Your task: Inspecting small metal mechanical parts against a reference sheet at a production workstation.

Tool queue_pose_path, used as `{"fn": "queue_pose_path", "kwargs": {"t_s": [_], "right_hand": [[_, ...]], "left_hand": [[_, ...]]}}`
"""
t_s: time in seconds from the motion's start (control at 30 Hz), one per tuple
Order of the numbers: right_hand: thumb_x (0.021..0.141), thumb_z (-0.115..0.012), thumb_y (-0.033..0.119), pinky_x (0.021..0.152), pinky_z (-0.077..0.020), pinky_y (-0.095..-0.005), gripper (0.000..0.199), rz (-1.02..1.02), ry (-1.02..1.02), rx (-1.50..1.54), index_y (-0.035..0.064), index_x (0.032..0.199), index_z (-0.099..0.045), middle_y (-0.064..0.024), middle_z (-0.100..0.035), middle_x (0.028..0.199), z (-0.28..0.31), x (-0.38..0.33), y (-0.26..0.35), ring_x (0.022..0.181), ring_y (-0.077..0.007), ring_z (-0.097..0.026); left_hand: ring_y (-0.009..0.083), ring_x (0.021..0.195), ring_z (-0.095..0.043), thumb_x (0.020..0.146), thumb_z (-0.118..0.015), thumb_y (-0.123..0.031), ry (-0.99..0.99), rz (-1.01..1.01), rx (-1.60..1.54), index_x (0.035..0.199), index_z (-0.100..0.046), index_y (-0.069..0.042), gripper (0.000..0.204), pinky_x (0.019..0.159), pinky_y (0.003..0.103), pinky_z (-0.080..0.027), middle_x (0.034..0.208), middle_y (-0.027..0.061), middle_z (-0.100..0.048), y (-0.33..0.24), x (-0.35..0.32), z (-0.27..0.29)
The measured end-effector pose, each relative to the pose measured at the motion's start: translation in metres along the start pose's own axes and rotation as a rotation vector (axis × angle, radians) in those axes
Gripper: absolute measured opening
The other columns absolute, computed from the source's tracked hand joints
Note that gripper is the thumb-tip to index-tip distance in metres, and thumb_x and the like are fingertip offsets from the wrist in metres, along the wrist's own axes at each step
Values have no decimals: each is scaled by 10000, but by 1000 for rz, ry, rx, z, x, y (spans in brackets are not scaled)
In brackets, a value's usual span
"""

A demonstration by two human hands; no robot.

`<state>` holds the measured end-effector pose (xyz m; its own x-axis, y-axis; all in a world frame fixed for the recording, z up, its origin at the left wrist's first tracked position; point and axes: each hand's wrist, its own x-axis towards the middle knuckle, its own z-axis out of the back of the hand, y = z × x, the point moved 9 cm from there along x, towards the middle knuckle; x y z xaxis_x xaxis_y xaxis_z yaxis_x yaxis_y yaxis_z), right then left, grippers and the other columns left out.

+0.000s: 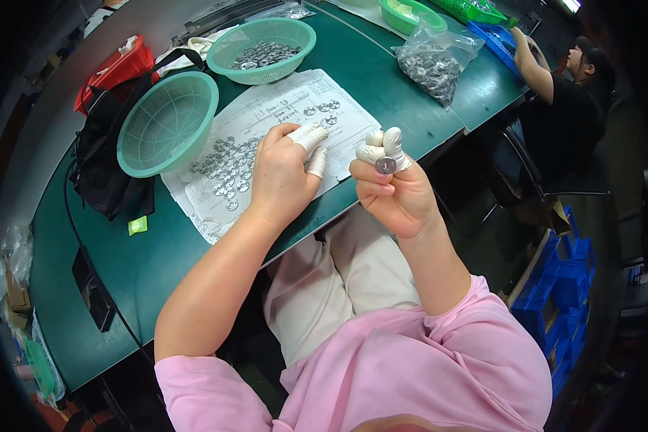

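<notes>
My right hand (403,191) is raised off the table's front edge and pinches a small round metal disc (386,165) with a hole in its middle. White finger cots cover several of its fingertips. On the printed sheets rests my left hand (288,169), fingers stretched out and thumb apart, also in white cots. Its fingertips are beside a few loose metal discs (327,121); whether they touch one I cannot tell. A larger spread of similar discs (230,169) lies on the paper (349,108) to the left of that hand.
A green mesh basket (169,122) stands at the left, another green basket (227,52) with discs behind it. A clear bag (432,68) of metal parts sits at the far right. A black bag (101,158) and phone (93,291) lie leftward. A co-worker (565,108) sits at right.
</notes>
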<state>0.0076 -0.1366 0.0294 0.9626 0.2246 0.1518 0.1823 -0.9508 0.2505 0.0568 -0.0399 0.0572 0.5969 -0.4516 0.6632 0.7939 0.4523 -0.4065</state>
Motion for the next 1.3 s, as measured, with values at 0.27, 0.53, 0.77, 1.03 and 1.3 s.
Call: {"fn": "queue_pose_path", "kwargs": {"t_s": [0.27, 0.53, 0.77, 1.03, 1.3], "right_hand": [[899, -610, 166, 543, -431, -197, 150, 675, -293, -1181, 17, 915, -599, -44, -610, 732, -18, -4, 72, 600, -107, -515], [801, -716, 144, 560, -465, -255, 182, 657, -77, -2214, -3, 816, -609, -92, -632, 727, -3, 17, 53, 590, -136, -566], [787, -722, 120, 566, -475, -271, 173, 565, -85, -2141, -5, 845, -617, -96, -620, 713, -4, 22, 54, 602, -149, -585], [780, -718, 90, 561, -484, -285, 158, 646, -13, -2175, -7, 831, -604, -99, -606, 689, -7, 19, 55, 609, -185, -604], [769, -717, 73, 545, -471, -299, 172, 654, 83, -2194, -21, 794, -574, -119, -591, 675, -6, 23, 53, 568, -229, -563]], "left_hand": [[330, 996, -564, 748, -664, -74, 20, 3, 37, 1007, -688, -78, 260, 875, 406, -450, 932, 135, -668, -1, -3, 1], [308, 1027, -547, 756, -638, -121, 44, 7, 22, 958, -692, -78, 213, 873, 416, -425, 933, 118, -664, -2, -2, -1], [299, 1045, -537, 776, -621, -129, 288, -76, 11, 1061, -654, -92, 289, 905, 422, -386, 970, 98, -665, -17, -5, -25], [289, 1059, -531, 813, -594, -154, 344, -106, 81, 1083, -646, -94, 281, 914, 417, -373, 942, 96, -669, -22, -6, -30], [285, 1078, -527, 829, -580, -171, 360, -143, 145, 1056, -668, -78, 260, 915, 413, -373, 925, 101, -674, -23, -8, -33]]}}
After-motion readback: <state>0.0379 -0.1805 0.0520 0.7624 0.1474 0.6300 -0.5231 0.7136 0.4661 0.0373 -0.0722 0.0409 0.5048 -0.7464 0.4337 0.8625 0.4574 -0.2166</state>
